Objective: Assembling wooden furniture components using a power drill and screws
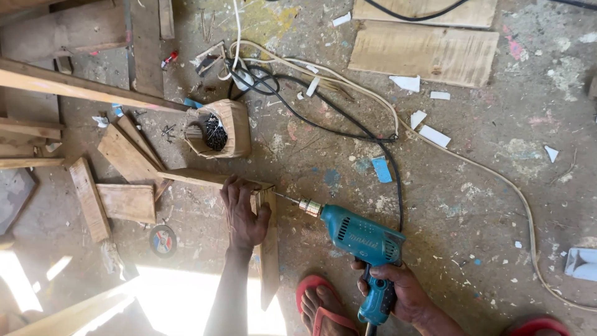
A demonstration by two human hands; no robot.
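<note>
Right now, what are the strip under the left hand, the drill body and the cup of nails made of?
Strip: bare wood, pale, grain visible, unfinished. Drill: teal casing, probably moulded plastic with vent slots; its chuck looks like bright metal. Cup: seemingly rough bare wood, holding dark nails, likely steel.

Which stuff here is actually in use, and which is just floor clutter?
In use:
- teal electric drill, gripped by the right hand, bit against the wood
- upright wooden piece, steadied by the left hand

Lying about:
- wooden box of dark screws
- round disc
- loose planks
- black cable and pale cord
- blue scrap, white chips
</note>
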